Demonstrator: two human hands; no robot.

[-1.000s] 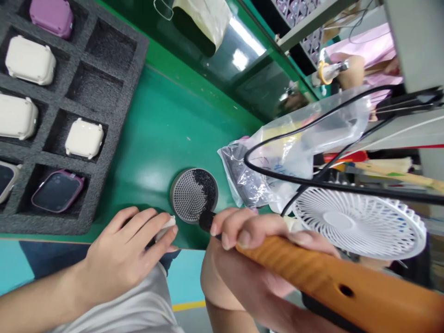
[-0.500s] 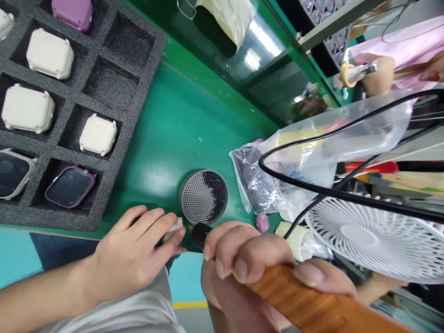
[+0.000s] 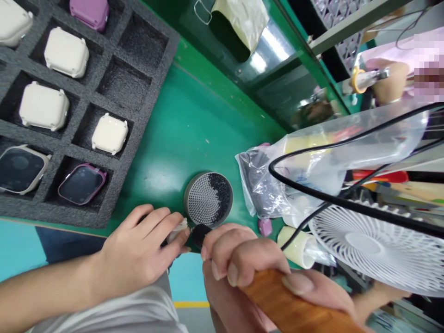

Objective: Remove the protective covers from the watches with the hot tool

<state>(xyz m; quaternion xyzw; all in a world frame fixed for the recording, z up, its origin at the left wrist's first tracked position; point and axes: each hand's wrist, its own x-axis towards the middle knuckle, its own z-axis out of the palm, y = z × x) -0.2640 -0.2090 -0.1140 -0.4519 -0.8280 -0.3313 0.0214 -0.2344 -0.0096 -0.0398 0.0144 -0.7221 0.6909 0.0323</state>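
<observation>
My left hand (image 3: pixel 140 249) is closed around a small white watch case (image 3: pixel 177 231), mostly hidden by the fingers at the table's near edge. In my right hand (image 3: pixel 249 256) is an electric screwdriver with a brown wood-grain body (image 3: pixel 294 305) and a black front end. Its tip points left at the watch case, close against it; whether they touch, I cannot tell. Just beyond both hands stands a round grey dish (image 3: pixel 200 203) with a dimpled floor. Tiny black screws (image 3: pixel 221 194) lie heaped along the dish's right side.
A dark foam tray (image 3: pixel 138 115) at left holds white and purple watch cases in its pockets. On the right are a clear plastic bag (image 3: pixel 263 185), a black cable (image 3: pixel 312 187), a small purple piece (image 3: pixel 265 227) and a white fan (image 3: pixel 364 245). Another person's arm (image 3: pixel 388 83) shows beyond.
The view has shifted slightly, so the tray and dish appear further right. The screwdriver tip is now closer to the watch case. Both hands keep their hold.
</observation>
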